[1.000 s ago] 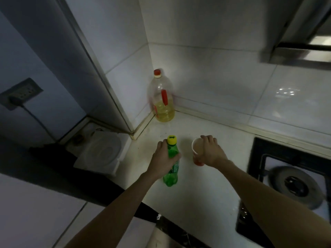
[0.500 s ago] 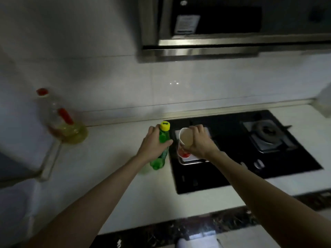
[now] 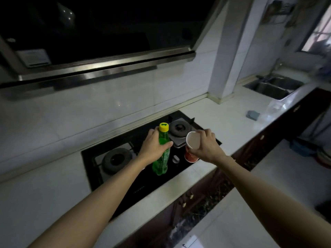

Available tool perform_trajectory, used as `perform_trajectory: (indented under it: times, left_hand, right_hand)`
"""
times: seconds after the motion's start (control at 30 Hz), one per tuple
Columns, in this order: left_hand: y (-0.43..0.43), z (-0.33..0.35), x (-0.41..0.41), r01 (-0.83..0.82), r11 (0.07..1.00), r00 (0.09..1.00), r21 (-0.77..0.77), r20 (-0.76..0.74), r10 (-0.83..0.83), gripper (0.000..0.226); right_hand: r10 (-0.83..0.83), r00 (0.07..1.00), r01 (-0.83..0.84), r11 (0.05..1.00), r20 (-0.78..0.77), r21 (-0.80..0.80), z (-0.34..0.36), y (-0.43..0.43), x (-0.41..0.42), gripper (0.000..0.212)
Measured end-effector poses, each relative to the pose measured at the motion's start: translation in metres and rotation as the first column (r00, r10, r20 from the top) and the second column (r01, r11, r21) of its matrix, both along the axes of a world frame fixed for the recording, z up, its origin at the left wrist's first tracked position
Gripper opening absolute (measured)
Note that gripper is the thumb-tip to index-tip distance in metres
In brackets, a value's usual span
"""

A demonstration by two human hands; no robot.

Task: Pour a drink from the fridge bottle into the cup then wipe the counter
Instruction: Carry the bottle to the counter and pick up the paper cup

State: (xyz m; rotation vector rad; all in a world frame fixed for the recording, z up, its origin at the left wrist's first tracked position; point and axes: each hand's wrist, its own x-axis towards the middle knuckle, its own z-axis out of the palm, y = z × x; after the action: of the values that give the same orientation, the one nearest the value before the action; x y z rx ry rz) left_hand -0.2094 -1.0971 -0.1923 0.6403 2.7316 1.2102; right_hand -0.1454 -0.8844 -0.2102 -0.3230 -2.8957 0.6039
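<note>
My left hand (image 3: 153, 147) grips a green bottle (image 3: 162, 160) with a yellow cap, held upright above the black gas hob (image 3: 125, 176). The cap is on. Just to its right, my right hand (image 3: 207, 146) holds a paper cup (image 3: 192, 149), red outside and white inside, by its rim. The cup tilts with its mouth toward me and looks empty. Bottle and cup hang side by side, a small gap between them. White counter (image 3: 223, 126) stretches to the right of the hob.
A range hood (image 3: 100, 68) hangs over the hob's two burners. A small grey-blue pad (image 3: 252, 115) lies on the counter far right, near a clear container (image 3: 274, 109). A steel double sink (image 3: 274, 86) sits beyond. A white pillar (image 3: 225, 68) stands behind the counter.
The view has swung right along the counter, from the corner with the oil bottle to the hob and sink. Both hands carried the bottle and cup rightward over the hob.
</note>
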Motion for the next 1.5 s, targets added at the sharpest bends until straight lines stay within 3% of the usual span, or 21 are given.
perform_trajectory:
  times: [0.33,0.67,1.17,1.5]
  left_hand:
    - [0.212,0.005,0.024,0.137,0.990,0.990,0.027,0.010,-0.137,0.055]
    - [0.348,0.009,-0.009,0.256,0.966,0.967,-0.021,-0.008,-0.256,0.059]
    - [0.553,-0.012,-0.168,0.259,0.963,0.964,0.079,0.042,-0.262,0.050]
    - [0.584,-0.033,-0.264,0.072,0.996,0.996,0.048,0.056,-0.075,0.044]
  right_hand:
    - [-0.137,0.991,0.137,0.990,-0.004,0.009,0.017,0.203,0.064,0.089]
    - [-0.225,0.974,0.225,0.974,-0.006,0.012,0.019,0.314,0.045,0.085]
    - [-0.167,0.984,0.161,0.981,0.053,0.109,0.005,0.489,-0.128,0.082]
    - [-0.008,0.990,0.003,0.999,0.143,0.037,-0.016,0.546,-0.258,0.083]
